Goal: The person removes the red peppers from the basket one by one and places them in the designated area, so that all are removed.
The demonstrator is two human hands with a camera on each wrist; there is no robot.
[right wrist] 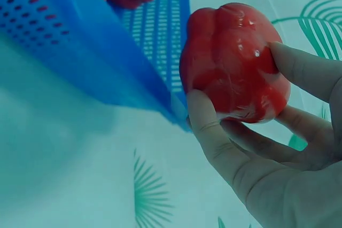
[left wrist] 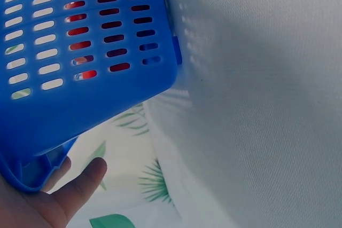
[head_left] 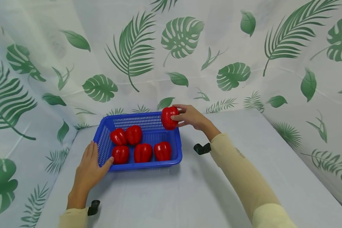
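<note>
Leafy cloth (head_left: pixel 176 38) backs a pale table (head_left: pixel 159 199). At head-frame centre, the right hand (head_left: pixel 192 116) pinches a pepper (head_left: pixel 169 119) at the upper-right corner of the basket (head_left: pixel 148 165); the left hand (head_left: pixel 88 169), fingers straight, thumb spread, touches its lower-left. Five peppers (head_left: pixel 142 153) lie inside.

A white fabric backdrop (head_left: pixel 193 74) printed with green palm fronds (head_left: pixel 129 57) and broad split leaves (head_left: pixel 180 37) rises behind and along both sides of a flat, greyish-white tabletop (head_left: pixel 165 199).
</note>
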